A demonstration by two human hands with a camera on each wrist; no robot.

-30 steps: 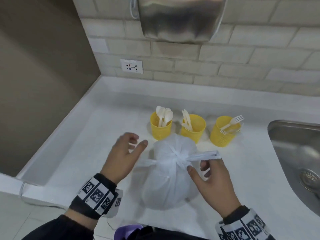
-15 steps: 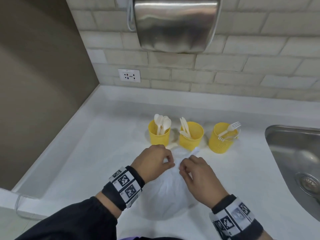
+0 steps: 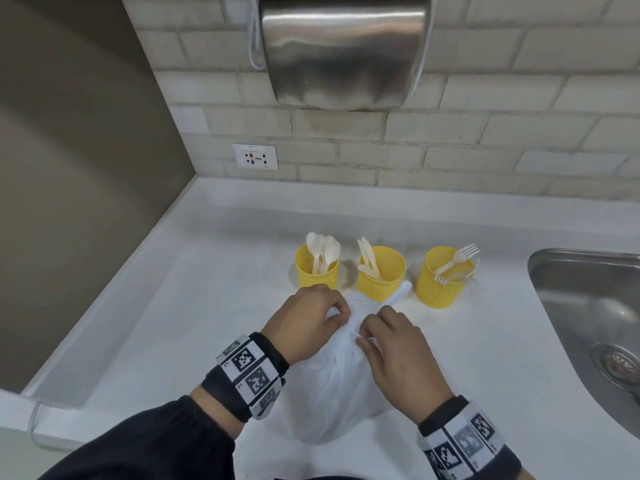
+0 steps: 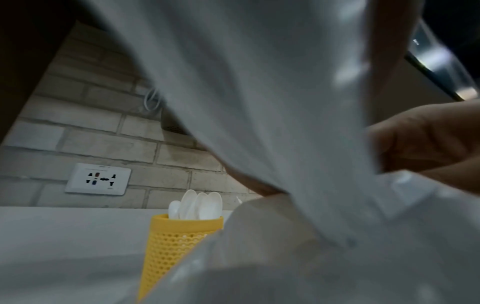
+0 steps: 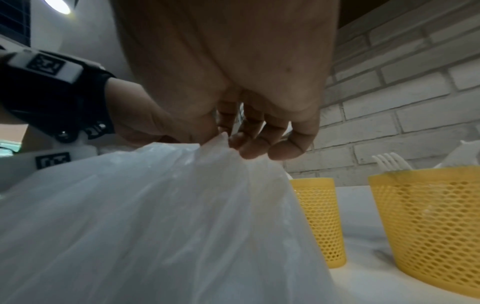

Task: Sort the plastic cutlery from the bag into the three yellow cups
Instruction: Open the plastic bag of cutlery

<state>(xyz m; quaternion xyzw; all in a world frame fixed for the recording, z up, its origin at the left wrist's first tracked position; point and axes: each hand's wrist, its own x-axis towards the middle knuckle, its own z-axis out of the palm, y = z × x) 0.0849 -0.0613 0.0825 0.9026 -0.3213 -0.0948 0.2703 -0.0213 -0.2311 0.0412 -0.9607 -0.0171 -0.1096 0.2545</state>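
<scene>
White countertop (image 3: 180,327), corner of a tiled wall; wall socket (image 3: 255,156) far left on the tiles, steel hand dryer (image 3: 341,50) mounted above.

Left hand (image 3: 304,323): fingers curled, pinching the gathered top of the white plastic bag (image 3: 332,386). Left wrist view is mostly filled by blurred bag film, so the exact grip point there is hard to make out. Black wristband with printed markers (image 3: 251,372) on that wrist.

Bag sits on the counter, near centre, just in front of the cups, knotted neck upward between the two hands. One loose handle strip (image 3: 401,292) pokes out toward the middle cup.

Right hand (image 3: 398,351): fingertips (image 5: 249,148) bunched and gripping the same knot from the right side; right wrist view shows them pressed into the puckered film.

Far row, three yellow mesh cups, upright, apart from each other:
- left cup (image 3: 317,268), white spoons (image 3: 323,251) standing in it
- middle cup (image 3: 381,273), knives (image 3: 369,258)
- right cup (image 3: 441,278), forks (image 3: 457,259) leaning right

Steel sink (image 3: 588,327) at far right.
</scene>
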